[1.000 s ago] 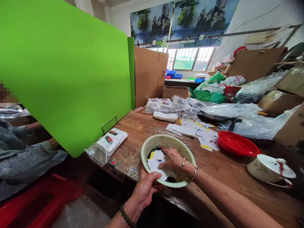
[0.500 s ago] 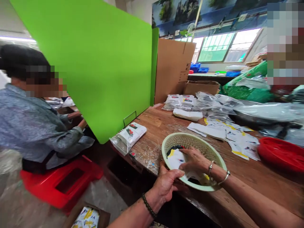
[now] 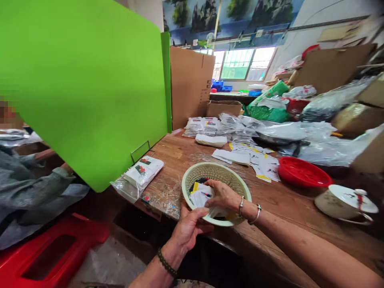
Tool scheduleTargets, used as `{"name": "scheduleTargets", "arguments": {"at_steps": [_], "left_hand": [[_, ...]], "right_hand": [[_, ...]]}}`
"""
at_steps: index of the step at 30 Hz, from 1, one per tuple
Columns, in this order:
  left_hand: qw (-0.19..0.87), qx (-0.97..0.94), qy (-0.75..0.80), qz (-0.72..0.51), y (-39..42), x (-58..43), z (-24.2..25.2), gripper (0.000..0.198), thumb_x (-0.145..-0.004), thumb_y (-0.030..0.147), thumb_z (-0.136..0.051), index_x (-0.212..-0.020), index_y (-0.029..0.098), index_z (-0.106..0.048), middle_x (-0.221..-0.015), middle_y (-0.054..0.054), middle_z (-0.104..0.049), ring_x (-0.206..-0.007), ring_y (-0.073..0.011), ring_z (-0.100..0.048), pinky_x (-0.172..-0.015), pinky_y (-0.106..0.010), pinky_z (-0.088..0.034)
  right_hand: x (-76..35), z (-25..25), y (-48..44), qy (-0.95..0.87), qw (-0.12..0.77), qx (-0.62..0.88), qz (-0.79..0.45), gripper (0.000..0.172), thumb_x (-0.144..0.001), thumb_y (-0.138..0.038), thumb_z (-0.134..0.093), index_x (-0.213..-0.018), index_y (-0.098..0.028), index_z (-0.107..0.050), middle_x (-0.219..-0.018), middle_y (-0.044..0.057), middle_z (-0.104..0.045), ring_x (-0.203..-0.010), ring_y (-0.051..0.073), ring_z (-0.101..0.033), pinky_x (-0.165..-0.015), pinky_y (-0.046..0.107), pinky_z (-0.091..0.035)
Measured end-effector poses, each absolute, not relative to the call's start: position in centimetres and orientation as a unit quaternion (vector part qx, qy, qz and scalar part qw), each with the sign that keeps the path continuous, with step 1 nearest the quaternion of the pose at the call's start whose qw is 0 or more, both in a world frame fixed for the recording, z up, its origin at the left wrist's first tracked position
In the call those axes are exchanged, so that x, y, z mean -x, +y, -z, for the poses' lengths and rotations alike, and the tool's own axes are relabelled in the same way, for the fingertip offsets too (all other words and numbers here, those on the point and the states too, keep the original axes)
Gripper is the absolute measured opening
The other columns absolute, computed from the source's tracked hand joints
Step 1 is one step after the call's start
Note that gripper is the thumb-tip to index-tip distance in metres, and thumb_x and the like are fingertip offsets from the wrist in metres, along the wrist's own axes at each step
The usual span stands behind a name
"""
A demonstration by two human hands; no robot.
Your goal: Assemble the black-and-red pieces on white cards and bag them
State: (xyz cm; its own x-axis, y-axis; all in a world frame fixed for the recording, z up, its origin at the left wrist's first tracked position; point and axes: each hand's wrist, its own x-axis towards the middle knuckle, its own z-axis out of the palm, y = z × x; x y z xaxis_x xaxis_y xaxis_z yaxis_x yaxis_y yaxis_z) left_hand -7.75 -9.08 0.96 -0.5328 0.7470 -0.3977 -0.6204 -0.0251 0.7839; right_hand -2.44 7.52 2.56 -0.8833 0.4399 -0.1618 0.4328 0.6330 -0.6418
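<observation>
A pale green plastic basket (image 3: 187, 176) overhangs the table's front edge, tilted slightly toward me. My left hand (image 3: 190, 224) is closed on its near left rim, thumb on top and fingers beneath. Inside the basket, my right hand (image 3: 223, 196) has its thumb and fingers around white printed cards (image 3: 200, 196) with yellow corners. The right fingertips are partly hidden by the cards. Dark items lie under the cards and I cannot make them out.
Left on the table lies a bagged stack of printed packets (image 3: 143, 172). Behind the basket are spread cards (image 3: 267, 166), folded white paper (image 3: 232, 156) and plastic bags (image 3: 288, 130). A red basin (image 3: 304, 172) and a lidded mug (image 3: 336, 204) stand right. A green partition (image 3: 99, 88) separates a seated co-worker (image 3: 36, 188).
My view has turned right, bringing the mug into sight. The right hand has shifted within the basket and closed more around the cards. The left hand stays on the rim.
</observation>
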Motion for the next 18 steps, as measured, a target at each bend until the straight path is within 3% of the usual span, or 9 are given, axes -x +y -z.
{"name": "scheduleTargets", "arguments": {"at_steps": [5, 9, 13, 18], "left_hand": [[0.479, -0.048, 0.511, -0.712, -8.8, 8.0, -1.1, 0.068, -0.062, 0.026, -0.08, -0.121, 0.025, -0.048, -0.1, -0.005, -0.068, -0.075, -0.0206, -0.066, -0.065, -0.037, -0.057], [0.483, -0.052, 0.513, -0.707, -8.7, 8.3, -1.2, 0.065, -0.063, 0.027, -0.082, -0.121, 0.024, -0.051, -0.101, -0.006, -0.069, -0.079, -0.0215, -0.067, -0.069, -0.038, -0.057], [0.487, -0.04, 0.51, -0.708, -8.6, 8.7, -1.2, 0.077, -0.063, 0.03, -0.084, -0.131, 0.025, -0.049, -0.104, -0.006, -0.071, -0.087, -0.0241, -0.068, -0.075, -0.039, -0.057], [0.5, -0.011, 0.512, -0.699, -8.2, 9.6, -0.6, 0.091, -0.055, 0.033, -0.088, -0.137, 0.028, -0.048, -0.116, -0.008, -0.071, -0.097, -0.0304, -0.069, -0.079, -0.042, -0.058]], "right_hand": [[2.6, -3.2, 7.7, -0.884, -0.006, 0.221, -0.411, 0.026, -0.059, -0.015, -0.072, -0.085, -0.019, -0.068, -0.074, -0.002, -0.068, -0.068, 0.015, -0.06, -0.058, 0.022, -0.04], [2.7, -2.9, 9.3, -0.791, 0.042, 0.234, -0.563, 0.028, -0.054, -0.019, -0.075, -0.081, -0.017, -0.067, -0.071, -0.003, -0.068, -0.063, 0.014, -0.059, -0.056, 0.022, -0.043], [2.6, -3.2, 10.4, -0.661, 0.11, 0.241, -0.702, 0.039, -0.05, -0.027, -0.08, -0.085, -0.016, -0.067, -0.074, 0.0, -0.07, -0.061, 0.016, -0.061, -0.057, 0.026, -0.048], [2.1, -5.0, 12.3, -0.544, 0.213, 0.229, -0.779, 0.042, -0.047, -0.026, -0.085, -0.085, -0.016, -0.068, -0.075, 0.0, -0.071, -0.059, 0.015, -0.062, -0.058, 0.026, -0.052]]}}
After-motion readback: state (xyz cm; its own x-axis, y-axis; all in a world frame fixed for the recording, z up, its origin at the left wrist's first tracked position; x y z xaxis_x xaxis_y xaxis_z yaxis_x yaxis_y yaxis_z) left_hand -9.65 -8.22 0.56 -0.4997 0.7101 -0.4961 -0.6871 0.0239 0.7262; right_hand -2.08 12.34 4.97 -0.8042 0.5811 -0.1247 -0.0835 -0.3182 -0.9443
